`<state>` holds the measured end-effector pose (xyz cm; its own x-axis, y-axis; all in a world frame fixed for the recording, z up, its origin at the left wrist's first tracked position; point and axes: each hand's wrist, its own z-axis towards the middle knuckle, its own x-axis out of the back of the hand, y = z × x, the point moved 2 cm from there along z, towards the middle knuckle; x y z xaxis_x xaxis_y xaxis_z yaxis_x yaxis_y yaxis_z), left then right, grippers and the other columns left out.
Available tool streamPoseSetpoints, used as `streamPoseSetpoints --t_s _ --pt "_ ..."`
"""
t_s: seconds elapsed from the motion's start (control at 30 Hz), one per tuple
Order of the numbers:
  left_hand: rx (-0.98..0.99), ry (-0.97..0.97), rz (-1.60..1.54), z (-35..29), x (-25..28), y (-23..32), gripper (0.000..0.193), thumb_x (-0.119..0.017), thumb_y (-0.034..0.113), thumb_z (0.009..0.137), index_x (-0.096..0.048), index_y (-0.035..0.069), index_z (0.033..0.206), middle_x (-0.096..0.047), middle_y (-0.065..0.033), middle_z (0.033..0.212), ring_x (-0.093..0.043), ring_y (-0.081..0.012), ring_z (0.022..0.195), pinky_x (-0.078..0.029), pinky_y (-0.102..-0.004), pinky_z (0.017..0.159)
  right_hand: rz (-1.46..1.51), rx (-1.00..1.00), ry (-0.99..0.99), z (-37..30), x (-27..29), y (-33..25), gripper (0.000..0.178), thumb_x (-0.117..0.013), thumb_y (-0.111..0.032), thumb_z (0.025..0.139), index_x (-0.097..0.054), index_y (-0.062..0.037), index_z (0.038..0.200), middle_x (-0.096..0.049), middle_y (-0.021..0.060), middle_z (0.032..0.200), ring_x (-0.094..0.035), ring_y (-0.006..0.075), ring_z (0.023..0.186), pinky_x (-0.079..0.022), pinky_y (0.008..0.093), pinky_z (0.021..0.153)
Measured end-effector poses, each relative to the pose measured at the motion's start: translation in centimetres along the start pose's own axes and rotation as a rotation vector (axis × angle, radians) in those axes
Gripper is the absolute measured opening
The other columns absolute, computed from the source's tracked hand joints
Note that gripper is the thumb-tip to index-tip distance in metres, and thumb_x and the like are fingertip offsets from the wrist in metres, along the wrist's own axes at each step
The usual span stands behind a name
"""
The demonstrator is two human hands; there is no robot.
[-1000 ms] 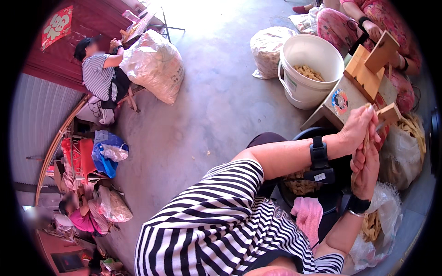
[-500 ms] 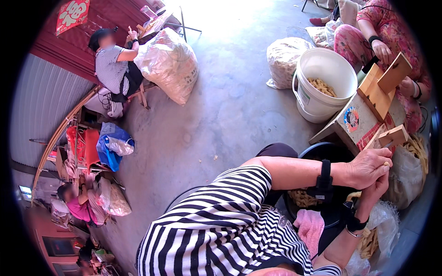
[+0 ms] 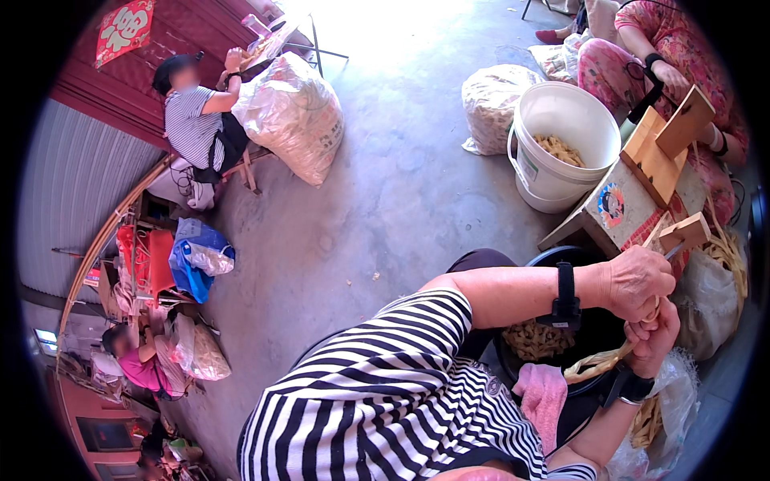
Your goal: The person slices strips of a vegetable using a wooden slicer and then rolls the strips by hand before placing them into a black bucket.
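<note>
My left hand [image 3: 639, 282] and my right hand [image 3: 654, 335] meet above a black tub [image 3: 573, 258], both closed on a pale yellow, fibrous strip [image 3: 597, 365]. Its tail hangs from the right hand toward the pink towel [image 3: 539, 405] on my lap. A short length shows between the two hands. What the strip is made of I cannot tell. Pale knotted pieces [image 3: 536, 341] lie in the tub. Just beyond my left hand, a small wooden block [image 3: 686, 232] with what looks like a metal blade stands at the table's edge.
A low table [image 3: 589, 224] bears a wooden board stand [image 3: 654, 160]; a co-worker in pink flowered clothes [image 3: 609, 68] sits behind it. A white bucket [image 3: 525, 172] holds pale pieces. Plastic sacks with strips [image 3: 710, 309] stand beside me. More people work at the left.
My right hand has moved slightly up and outward, and a longer tail of the strip now shows below it. The left hand has tilted and shifted a little toward me.
</note>
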<state>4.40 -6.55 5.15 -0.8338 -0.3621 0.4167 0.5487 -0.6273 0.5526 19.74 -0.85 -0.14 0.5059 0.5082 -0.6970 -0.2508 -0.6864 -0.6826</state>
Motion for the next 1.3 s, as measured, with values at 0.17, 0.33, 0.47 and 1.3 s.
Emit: streamPoseSetpoints --t_s 0.17,0.33,0.47,1.3 --pt "0.411 0.109 -0.104 -0.4 -1.1 -1.6 0.007 -0.056 0.006 0.061 -0.058 0.001 0.065 -0.057 -0.0186 0.063 -0.057 -0.0364 0.059 -0.046 -0.0422 0.054 -0.584 0.202 0.235 -0.3 -4.4 -1.6 0.020 -0.060 -0.026 0.087 -0.057 -0.0060 0.090 -0.041 -0.0090 0.059 -0.029 -0.0016 0.043 -0.019 0.0146 0.038" --pt "0.606 0.053 -0.183 0.3 -0.2 -1.0 0.006 -0.055 0.003 0.062 -0.059 -0.001 0.064 -0.059 -0.0198 0.064 -0.059 -0.0366 0.060 -0.046 -0.0393 0.054 -0.706 0.281 0.309 -0.5 -1.8 -2.0 0.019 -0.059 -0.019 0.087 -0.057 -0.0044 0.100 -0.045 -0.0074 0.060 -0.028 -0.0025 0.043 -0.019 0.0144 0.038" --pt "0.462 0.137 -0.147 0.4 0.5 -0.3 0.005 -0.056 0.002 0.062 -0.060 -0.001 0.064 -0.059 -0.0199 0.062 -0.059 -0.0366 0.060 -0.046 -0.0386 0.054 -0.285 0.251 -0.018 -1.2 -0.5 -1.7 0.016 -0.055 -0.015 0.090 -0.056 -0.0039 0.101 -0.045 -0.0068 0.060 -0.029 -0.0015 0.041 -0.020 0.0145 0.037" --pt "0.888 -0.412 -0.850 0.8 3.1 -4.1 0.021 -0.060 0.022 0.085 -0.060 0.002 0.081 -0.053 -0.0035 0.059 -0.049 -0.0120 0.049 -0.039 -0.0222 0.045 -0.672 0.501 0.250 -2.3 -1.7 -4.9 0.015 -0.064 -0.014 0.083 -0.065 -0.0016 0.075 -0.052 -0.0057 0.060 -0.042 0.0016 0.053 -0.033 0.0184 0.048"
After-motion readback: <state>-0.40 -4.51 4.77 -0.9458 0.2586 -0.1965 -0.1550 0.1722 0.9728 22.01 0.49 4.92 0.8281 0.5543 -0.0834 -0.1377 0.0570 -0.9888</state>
